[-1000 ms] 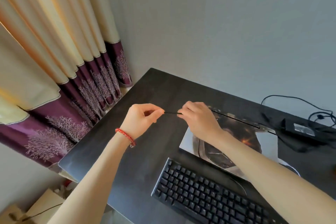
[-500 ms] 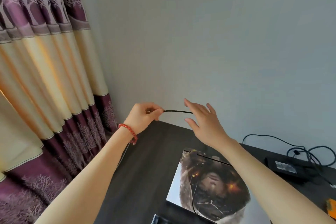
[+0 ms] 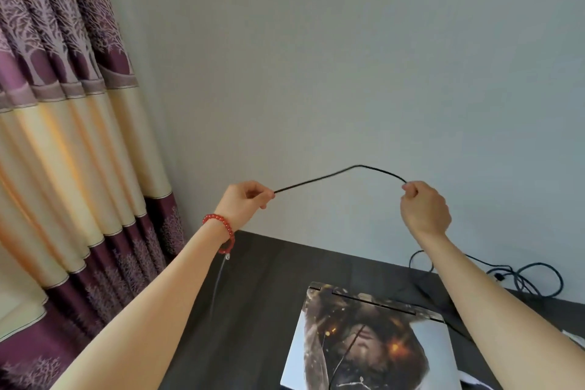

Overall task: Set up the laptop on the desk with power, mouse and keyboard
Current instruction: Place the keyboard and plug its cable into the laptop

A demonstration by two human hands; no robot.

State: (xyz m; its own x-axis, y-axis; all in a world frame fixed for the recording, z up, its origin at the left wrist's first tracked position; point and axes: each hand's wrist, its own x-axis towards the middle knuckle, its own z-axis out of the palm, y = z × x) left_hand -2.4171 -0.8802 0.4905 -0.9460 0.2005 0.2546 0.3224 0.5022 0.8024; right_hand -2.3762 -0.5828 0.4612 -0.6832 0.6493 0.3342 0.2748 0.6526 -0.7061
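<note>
A thin black cable (image 3: 345, 173) arches in the air between my two raised hands, in front of the wall. My left hand (image 3: 245, 204), with a red bead bracelet at the wrist, pinches one end. My right hand (image 3: 424, 209) pinches the cable farther along, and from there it drops toward the desk. Below lies the closed laptop (image 3: 364, 345), its lid covered by a printed picture, flat on the dark desk (image 3: 253, 294). A strand of cable runs across the lid. Keyboard and mouse are out of view.
A purple and cream curtain (image 3: 72, 168) hangs at the left, close to the desk's left edge. Black power cord loops (image 3: 525, 279) lie at the desk's back right against the grey wall (image 3: 348, 57).
Both hands have risen from the desk and spread apart, stretching the cable out between them. The right hand, open half a second ago, now pinches it. The view has tilted up, losing the keyboard.
</note>
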